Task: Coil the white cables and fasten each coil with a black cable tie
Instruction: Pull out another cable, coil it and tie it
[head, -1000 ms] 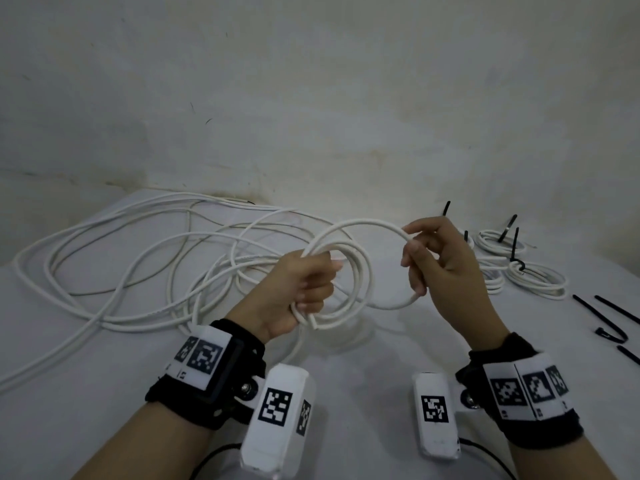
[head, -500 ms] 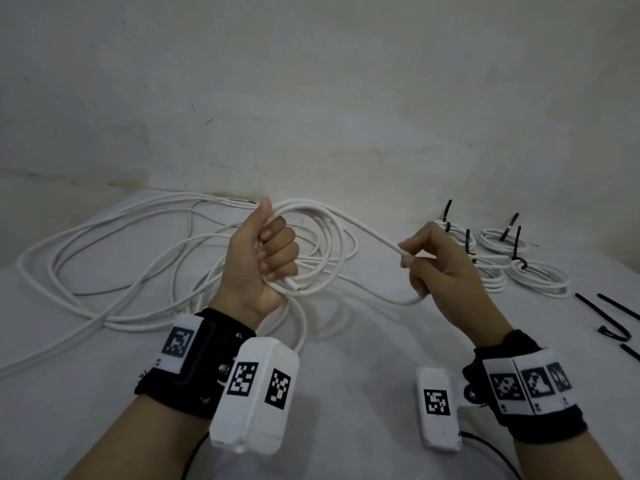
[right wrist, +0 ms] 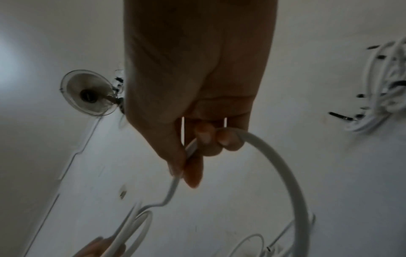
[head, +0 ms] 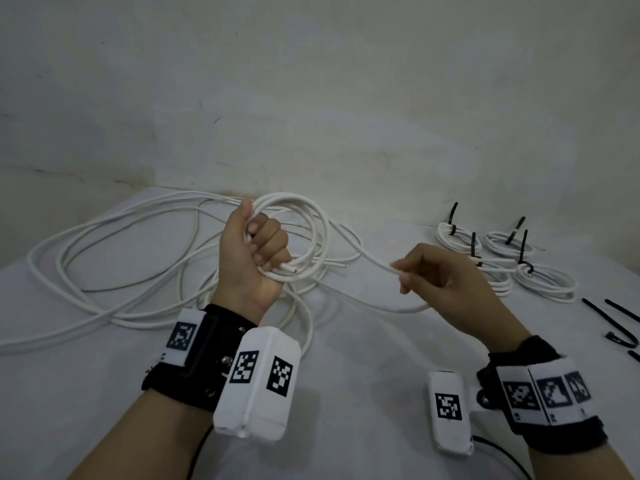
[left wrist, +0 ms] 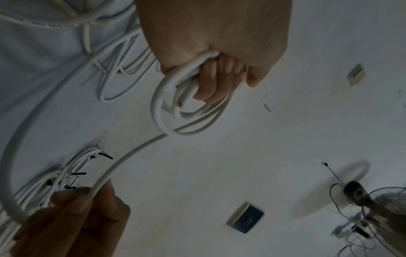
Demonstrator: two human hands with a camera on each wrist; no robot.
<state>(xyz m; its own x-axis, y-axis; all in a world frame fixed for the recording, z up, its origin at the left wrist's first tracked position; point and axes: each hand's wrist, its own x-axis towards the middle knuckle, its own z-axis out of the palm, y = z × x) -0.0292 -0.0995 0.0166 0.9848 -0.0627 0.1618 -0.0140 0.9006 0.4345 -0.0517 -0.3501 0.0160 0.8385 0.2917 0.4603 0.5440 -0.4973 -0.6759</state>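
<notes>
My left hand (head: pixel 258 249) is raised above the white table (head: pixel 346 382) and grips a small coil of white cable (head: pixel 313 233), fingers curled round several loops; the left wrist view shows the same coil (left wrist: pixel 167 107) in my left hand (left wrist: pixel 217 78). The cable's free length (head: pixel 367 256) runs right to my right hand (head: pixel 403 277), which pinches it between thumb and fingers. In the right wrist view my right hand (right wrist: pixel 189 160) holds that cable (right wrist: pixel 281 167), which arcs down past it. Loose white cable (head: pixel 104 268) sprawls on the table at the left.
Several finished coils with black ties (head: pixel 502 258) lie at the back right. Spare black cable ties (head: pixel 616 323) lie near the table's right edge. A plain wall (head: pixel 311 98) rises right behind the table.
My left hand turned upright and lifted the coil up and to the left. My right hand slid out to the right along the cable, drawing a longer stretch between the hands.
</notes>
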